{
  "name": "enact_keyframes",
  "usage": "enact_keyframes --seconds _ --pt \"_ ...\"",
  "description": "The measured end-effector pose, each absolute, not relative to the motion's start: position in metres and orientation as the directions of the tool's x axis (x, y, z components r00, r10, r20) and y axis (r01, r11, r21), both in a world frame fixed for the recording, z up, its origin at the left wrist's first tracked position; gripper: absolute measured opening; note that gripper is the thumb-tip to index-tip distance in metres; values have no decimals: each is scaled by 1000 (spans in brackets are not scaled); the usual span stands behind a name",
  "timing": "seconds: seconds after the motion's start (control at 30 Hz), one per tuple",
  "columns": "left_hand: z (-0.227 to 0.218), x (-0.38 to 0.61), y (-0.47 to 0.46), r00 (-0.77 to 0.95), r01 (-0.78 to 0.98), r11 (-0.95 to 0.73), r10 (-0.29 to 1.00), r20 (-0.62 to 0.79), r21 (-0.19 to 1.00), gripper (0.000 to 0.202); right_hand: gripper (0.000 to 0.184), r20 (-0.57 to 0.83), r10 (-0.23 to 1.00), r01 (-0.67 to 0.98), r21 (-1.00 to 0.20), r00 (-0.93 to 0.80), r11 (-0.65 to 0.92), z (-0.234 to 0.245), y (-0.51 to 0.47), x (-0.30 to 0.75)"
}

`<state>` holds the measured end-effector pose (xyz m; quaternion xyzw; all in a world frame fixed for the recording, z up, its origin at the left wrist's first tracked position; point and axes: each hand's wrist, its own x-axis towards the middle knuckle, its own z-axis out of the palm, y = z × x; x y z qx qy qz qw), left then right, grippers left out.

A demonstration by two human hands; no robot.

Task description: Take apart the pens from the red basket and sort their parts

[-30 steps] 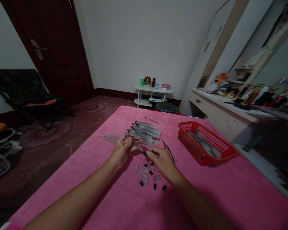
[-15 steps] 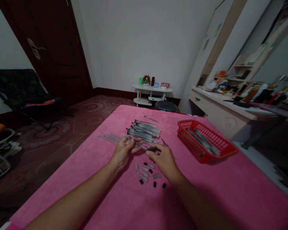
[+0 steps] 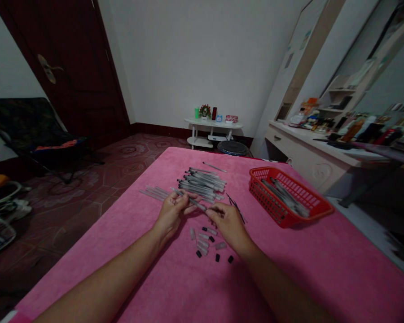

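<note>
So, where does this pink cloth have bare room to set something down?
Bare cloth lies on the near side of the red basket and of the small black and clear pieces. It's crowded around the left hand and right hand: pen pile beyond, clear tubes leftward, dark rods rightward, pieces in front.

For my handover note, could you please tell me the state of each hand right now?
Left hand: closed, holding the pen with the thumb on top.
Right hand: closed, pinching the same pen's near end.

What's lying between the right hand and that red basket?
In the head view, thin dark rods lie between the right hand and red basket, on pink cloth.
</note>
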<state>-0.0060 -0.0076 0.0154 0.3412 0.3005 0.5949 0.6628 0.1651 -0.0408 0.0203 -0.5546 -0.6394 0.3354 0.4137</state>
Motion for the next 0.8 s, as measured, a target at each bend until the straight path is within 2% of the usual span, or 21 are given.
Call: enact_keyframes --seconds 0.07,0.23,0.37,0.57,0.67,0.8 --pt "14 -6 -7 112 -584 61 994 6 809 31 14 179 984 432 -887 -7 164 20 -41 165" --pt "13 -7 -6 120 -587 59 993 16 807 30 22 162 984 398 -900 -75 178 20 -41 166" --pt "15 -7 -7 117 -577 66 993 3 814 32 16 182 983 400 -898 -39 182 19 -41 166" --pt "16 -7 -9 117 -575 61 993 8 816 34 28 117 986 408 -900 -118 155 18 -40 167" --pt "15 -7 -8 121 -578 65 993 6 813 35 16 152 986 411 -897 -68 166 18 -40 167" --pt "15 -7 -7 120 -591 70 993 2 803 37 23 150 985 404 -899 -82 171 19 -40 168"
